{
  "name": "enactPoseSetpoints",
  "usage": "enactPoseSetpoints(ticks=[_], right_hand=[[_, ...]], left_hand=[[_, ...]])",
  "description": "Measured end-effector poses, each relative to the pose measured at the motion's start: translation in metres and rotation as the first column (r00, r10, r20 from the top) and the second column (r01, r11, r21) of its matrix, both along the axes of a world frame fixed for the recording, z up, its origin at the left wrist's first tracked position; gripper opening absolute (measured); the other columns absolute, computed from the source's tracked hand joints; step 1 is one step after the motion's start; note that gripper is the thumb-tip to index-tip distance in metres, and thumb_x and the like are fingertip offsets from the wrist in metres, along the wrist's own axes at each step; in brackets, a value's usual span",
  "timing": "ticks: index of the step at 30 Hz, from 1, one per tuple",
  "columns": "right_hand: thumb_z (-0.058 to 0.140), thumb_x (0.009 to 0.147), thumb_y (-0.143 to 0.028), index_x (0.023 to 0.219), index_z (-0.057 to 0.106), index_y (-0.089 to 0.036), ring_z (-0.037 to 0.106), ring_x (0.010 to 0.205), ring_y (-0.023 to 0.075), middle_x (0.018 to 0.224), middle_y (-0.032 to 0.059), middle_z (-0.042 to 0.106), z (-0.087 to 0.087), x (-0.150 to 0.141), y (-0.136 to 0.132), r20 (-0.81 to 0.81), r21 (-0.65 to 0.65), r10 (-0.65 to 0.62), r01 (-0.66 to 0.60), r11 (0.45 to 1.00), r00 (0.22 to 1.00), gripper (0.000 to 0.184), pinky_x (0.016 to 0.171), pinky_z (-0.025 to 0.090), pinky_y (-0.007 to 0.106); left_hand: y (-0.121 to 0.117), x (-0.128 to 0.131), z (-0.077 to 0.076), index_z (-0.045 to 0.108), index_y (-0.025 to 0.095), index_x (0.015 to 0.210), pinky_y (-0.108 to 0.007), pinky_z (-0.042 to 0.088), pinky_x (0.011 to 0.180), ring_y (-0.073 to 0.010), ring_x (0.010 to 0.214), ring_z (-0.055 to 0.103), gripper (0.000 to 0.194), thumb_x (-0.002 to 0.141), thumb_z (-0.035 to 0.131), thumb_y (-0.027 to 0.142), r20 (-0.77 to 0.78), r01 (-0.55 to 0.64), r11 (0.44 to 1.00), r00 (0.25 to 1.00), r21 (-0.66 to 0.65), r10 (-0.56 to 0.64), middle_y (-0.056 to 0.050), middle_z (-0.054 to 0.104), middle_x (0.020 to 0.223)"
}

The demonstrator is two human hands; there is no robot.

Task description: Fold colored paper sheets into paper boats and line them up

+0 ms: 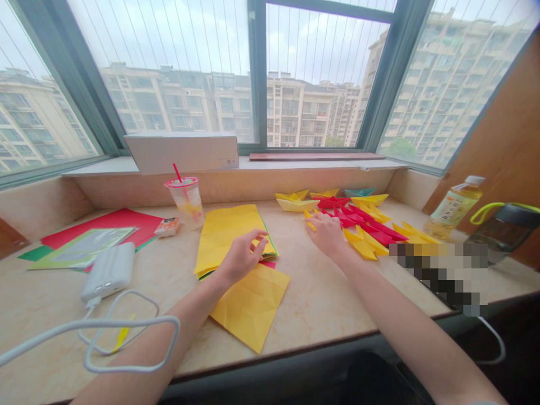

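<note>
My left hand (243,254) rests on the near right corner of a stack of yellow paper sheets (228,233), its fingers curled and pinching the top sheet's edge. A creased yellow sheet (252,305) lies loose just in front of that hand. My right hand (325,233) lies palm down, fingers spread, at the left end of a pile of folded paper boats (363,219) in red and yellow. Its fingertips touch a small yellow folded piece (310,220); whether they hold it I cannot tell.
A plastic cup with a red straw (186,201) stands behind the stack. Red and green sheets (105,230), a white power bank (108,271) and its looping cable (126,343) lie at left. A drink bottle (454,207) and a dark jug (500,230) stand at right.
</note>
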State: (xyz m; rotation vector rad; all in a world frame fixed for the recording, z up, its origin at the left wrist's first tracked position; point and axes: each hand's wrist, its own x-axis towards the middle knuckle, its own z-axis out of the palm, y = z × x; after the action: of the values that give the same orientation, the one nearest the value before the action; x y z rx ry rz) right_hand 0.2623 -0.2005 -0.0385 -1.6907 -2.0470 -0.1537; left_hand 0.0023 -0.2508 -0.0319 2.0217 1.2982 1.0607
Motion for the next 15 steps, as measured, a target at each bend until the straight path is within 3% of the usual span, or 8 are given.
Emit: enactPoseSetpoints(ticks=[2, 3, 5, 6, 8, 11, 15], right_hand=[[0.051, 0.097, -0.03, 0.116, 0.07, -0.023, 0.064, 0.101, 0.021, 0.109, 0.0075, 0.071, 0.002, -0.01, -0.013, -0.046, -0.008, 0.152, -0.152, 0.988, 0.987, 0.028, 0.09, 0.045, 0.034], [0.052, 0.097, -0.031, 0.116, 0.07, -0.021, 0.066, 0.09, 0.0186, 0.101, 0.0065, 0.073, 0.002, -0.016, -0.02, -0.141, -0.018, 0.333, -0.339, 0.941, 0.932, 0.027, 0.083, 0.047, 0.031], [0.056, 0.095, -0.034, 0.108, 0.073, -0.022, 0.066, 0.083, 0.0166, 0.09, 0.0038, 0.073, 0.002, -0.031, -0.036, -0.24, -0.043, 0.619, -0.645, 0.763, 0.748, 0.023, 0.079, 0.048, 0.029], [0.058, 0.095, -0.035, 0.102, 0.074, -0.023, 0.066, 0.081, 0.0164, 0.088, 0.0035, 0.072, 0.001, -0.038, -0.043, -0.255, -0.048, 0.678, -0.71, 0.703, 0.689, 0.021, 0.078, 0.048, 0.028], [0.064, 0.091, -0.037, 0.098, 0.075, -0.023, 0.065, 0.08, 0.0179, 0.086, 0.0041, 0.072, 0.001, -0.051, -0.054, -0.224, -0.076, 0.701, -0.729, 0.68, 0.677, 0.02, 0.076, 0.047, 0.03], [0.07, 0.085, -0.039, 0.107, 0.074, -0.024, 0.065, 0.087, 0.021, 0.094, 0.0052, 0.072, 0.001, -0.061, -0.063, -0.178, -0.143, 0.668, -0.69, 0.709, 0.723, 0.027, 0.079, 0.046, 0.032], [0.067, 0.087, -0.041, 0.114, 0.071, -0.029, 0.064, 0.077, 0.0181, 0.088, 0.0017, 0.072, 0.004, -0.06, -0.066, -0.228, -0.23, 0.567, -0.609, 0.759, 0.792, 0.03, 0.072, 0.045, 0.031]], left_hand=[[0.0, 0.0, -0.001, 0.064, 0.019, 0.112, -0.024, 0.05, 0.054, -0.0132, 0.058, 0.066, 0.035, 0.093, 0.049, 0.044, -0.036, 0.001, 0.999, 0.999, 0.042, 0.001, -0.006, 0.073, 0.099], [0.001, -0.001, -0.002, 0.064, 0.019, 0.112, -0.024, 0.05, 0.055, -0.0129, 0.058, 0.066, 0.034, 0.093, 0.049, 0.043, -0.045, 0.004, 0.998, 0.999, 0.056, -0.001, -0.006, 0.073, 0.099], [0.001, -0.002, -0.003, 0.064, 0.019, 0.111, -0.024, 0.051, 0.056, -0.0125, 0.058, 0.065, 0.033, 0.094, 0.048, 0.041, -0.049, 0.006, 0.997, 0.999, 0.081, -0.002, -0.005, 0.073, 0.096], [0.002, -0.002, -0.004, 0.065, 0.018, 0.111, -0.024, 0.051, 0.057, -0.0122, 0.057, 0.065, 0.032, 0.094, 0.048, 0.04, -0.05, 0.004, 0.995, 0.999, 0.097, 0.001, -0.004, 0.073, 0.094], [0.002, -0.004, -0.004, 0.065, 0.018, 0.11, -0.023, 0.05, 0.057, -0.0112, 0.055, 0.063, 0.029, 0.094, 0.048, 0.036, -0.058, -0.006, 0.99, 0.998, 0.142, 0.014, -0.003, 0.074, 0.09], [0.003, -0.007, -0.003, 0.065, 0.018, 0.109, -0.023, 0.049, 0.058, -0.0102, 0.053, 0.061, 0.025, 0.094, 0.048, 0.029, -0.104, -0.028, 0.967, 0.993, 0.252, 0.056, -0.002, 0.075, 0.086], [0.003, -0.01, -0.002, 0.063, 0.018, 0.114, -0.022, 0.049, 0.061, -0.0103, 0.056, 0.062, 0.025, 0.094, 0.048, 0.023, -0.168, -0.021, 0.916, 0.981, 0.4, 0.096, -0.001, 0.075, 0.082]])
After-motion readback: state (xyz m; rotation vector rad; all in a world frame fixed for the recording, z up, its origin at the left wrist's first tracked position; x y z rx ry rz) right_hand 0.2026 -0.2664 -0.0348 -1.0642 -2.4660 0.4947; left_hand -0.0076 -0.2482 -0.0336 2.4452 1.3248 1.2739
